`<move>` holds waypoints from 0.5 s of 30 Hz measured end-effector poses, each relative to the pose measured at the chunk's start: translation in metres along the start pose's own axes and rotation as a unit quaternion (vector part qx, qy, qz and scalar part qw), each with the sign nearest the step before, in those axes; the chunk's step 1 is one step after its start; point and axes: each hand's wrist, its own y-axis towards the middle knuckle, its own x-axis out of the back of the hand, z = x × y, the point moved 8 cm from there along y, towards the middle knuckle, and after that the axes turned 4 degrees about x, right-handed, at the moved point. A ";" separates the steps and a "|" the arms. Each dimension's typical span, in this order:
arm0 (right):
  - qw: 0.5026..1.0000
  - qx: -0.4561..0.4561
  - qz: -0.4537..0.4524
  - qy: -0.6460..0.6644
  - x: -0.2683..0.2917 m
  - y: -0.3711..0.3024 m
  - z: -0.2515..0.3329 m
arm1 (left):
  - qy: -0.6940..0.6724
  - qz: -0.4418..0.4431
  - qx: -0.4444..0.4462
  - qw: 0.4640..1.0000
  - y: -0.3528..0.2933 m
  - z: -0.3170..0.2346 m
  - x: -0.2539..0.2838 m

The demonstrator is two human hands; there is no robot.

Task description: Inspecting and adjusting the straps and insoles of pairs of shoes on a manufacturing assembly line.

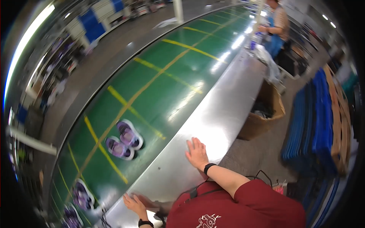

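My right hand [197, 154] lies flat on the shiny metal ledge [213, 110], fingers apart, holding nothing. Lower down, my left hand [135, 205] rests at the edge of the same ledge, also with its fingers spread and nothing in it. On the green conveyor belt [152, 110] beside the ledge sits a pair of purple shoes, a farther shoe [130, 134] and a nearer shoe [120, 148], side by side. Toward the lower left are two more purple shoes, one [83, 194] higher and one [72, 217] partly cut off. Neither hand touches a shoe.
Yellow lines cross the belt. Right of the ledge stands an open cardboard box [268, 108] with dark stuff inside. Farther right are stacked blue panels [311, 117]. Another person [277, 28] sits at the far end of the belt. A white post [178, 11] stands beyond the belt.
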 end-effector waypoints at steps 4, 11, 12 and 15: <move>0.999 0.002 0.004 0.044 0.007 0.004 -0.013 | 0.016 0.024 -0.042 0.999 -0.046 0.037 -0.008; 0.997 0.002 0.014 -0.071 0.023 0.008 -0.016 | 0.013 -0.041 0.017 0.999 -0.052 0.017 0.014; 0.997 0.027 0.022 -0.065 0.019 0.006 -0.011 | 0.017 -0.048 0.043 0.998 -0.057 0.023 0.019; 0.995 0.022 0.023 -0.091 0.011 0.003 -0.008 | 0.026 -0.023 0.038 0.999 -0.058 0.031 0.019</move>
